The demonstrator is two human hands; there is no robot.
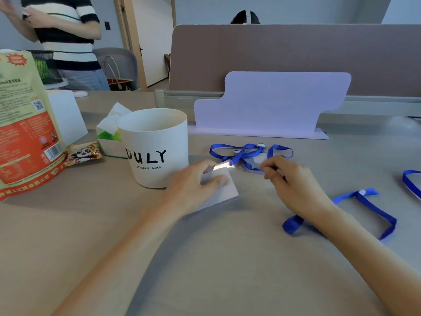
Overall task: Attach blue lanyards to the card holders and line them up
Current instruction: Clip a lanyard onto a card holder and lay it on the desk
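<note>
My left hand (196, 183) holds a clear card holder (224, 190) flat on the table, thumb on top of it. My right hand (293, 185) has its fingers curled, pinching something small and dark near the holder's top edge; what it is I cannot tell. Behind both hands lies a blue lanyard (246, 152) with a white clip, tangled over another clear holder (255, 164). A second blue lanyard (369, 206) runs under my right wrist. A third blue lanyard (410, 182) shows at the right edge.
A white "DULY" bucket (155, 147) stands just left of my left hand. Behind it are a tissue box (109, 135), a snack packet (83, 153) and a large food bag (25, 124). A white board stand (271, 103) is at the back. A person stands far left.
</note>
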